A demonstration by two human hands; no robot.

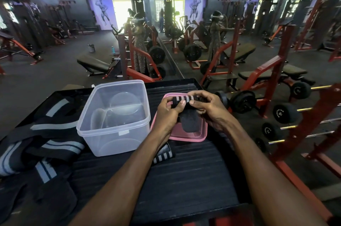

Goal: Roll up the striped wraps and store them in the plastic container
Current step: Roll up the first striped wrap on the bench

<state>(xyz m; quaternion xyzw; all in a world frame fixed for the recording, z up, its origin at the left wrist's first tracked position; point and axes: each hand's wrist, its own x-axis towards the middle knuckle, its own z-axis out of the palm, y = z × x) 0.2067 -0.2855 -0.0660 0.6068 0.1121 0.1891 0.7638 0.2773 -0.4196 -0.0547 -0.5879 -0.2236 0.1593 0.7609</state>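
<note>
A black wrap with white stripes (186, 103) is held in the air above the pink lid (191, 136). My left hand (168, 113) grips its left end, thumb on top. My right hand (208, 107) grips its right end, fingers curled over the roll. A black flap of the wrap hangs down between my hands. The clear plastic container (114, 117) stands open to the left of my hands, with no wraps inside. A second small striped wrap (164, 153) lies under my left forearm.
Several long black-and-white striped wraps (46, 144) lie piled at the left of the black ribbed platform (184, 179). A rack of dumbbells (284, 113) stands to the right. Red benches and mirrors fill the room beyond.
</note>
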